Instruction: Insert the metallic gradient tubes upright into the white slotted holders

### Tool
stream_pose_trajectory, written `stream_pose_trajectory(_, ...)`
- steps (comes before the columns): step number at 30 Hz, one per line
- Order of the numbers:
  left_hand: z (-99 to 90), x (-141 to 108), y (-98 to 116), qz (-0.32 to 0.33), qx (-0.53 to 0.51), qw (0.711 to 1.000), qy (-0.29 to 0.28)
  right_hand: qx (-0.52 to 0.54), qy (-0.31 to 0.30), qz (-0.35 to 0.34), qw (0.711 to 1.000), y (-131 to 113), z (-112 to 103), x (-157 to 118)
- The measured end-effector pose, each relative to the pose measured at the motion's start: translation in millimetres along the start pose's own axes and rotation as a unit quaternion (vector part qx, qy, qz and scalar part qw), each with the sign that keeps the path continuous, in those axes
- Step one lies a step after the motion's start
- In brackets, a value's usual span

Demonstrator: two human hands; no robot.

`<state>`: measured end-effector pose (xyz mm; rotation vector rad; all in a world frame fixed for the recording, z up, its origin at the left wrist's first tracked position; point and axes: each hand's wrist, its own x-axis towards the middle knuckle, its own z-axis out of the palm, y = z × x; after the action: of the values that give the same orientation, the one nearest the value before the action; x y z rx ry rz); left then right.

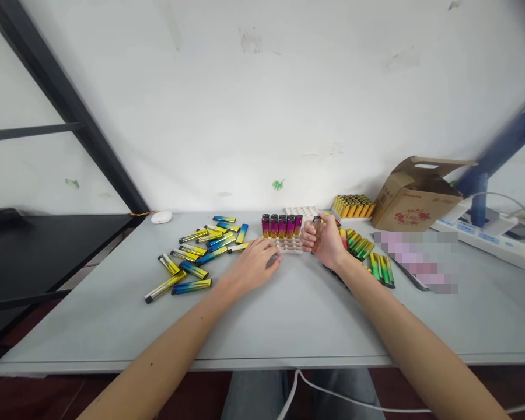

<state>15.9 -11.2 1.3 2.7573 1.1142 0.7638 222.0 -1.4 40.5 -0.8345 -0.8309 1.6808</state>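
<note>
My left hand (pixel 259 261) lies palm down on the table by the front left of a white holed tray (pixel 294 245), its fingers stretched out. Several purple-and-orange lighters (pixel 282 226) with dark tops stand upright in the tray's back rows. To the tray's right, my right hand (pixel 326 239) is raised with its fingers curled around a lighter (pixel 317 220); only the dark top shows, and the body is hidden. Loose yellow-and-blue lighters (pixel 195 272) are scattered left of my left hand. Beyond my right wrist lie green-and-yellow lighters (pixel 381 269), partly covered by the arm.
At the back, a second white tray (pixel 301 211) and a block of upright yellow lighters (pixel 353 206) stand near an open cardboard box (pixel 409 201). A power strip (pixel 485 239) and a blurred flat item (pixel 413 259) are at right. A white case (pixel 161 217) sits back left.
</note>
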Motion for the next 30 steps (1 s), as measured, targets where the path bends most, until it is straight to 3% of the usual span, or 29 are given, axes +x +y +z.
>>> stream_pose_trajectory(6, 2.1, 0, 0, 0.002, -0.008, 1.0, 0.003, -0.022, -0.011, 0.026, 0.999, 4, 0, 2)
stream_pose_trajectory(30, 4.4, 1, -1, 0.01, -0.01, 1.0, 0.01, -0.062, -0.055, 0.007, 0.997, 11, 3, 0)
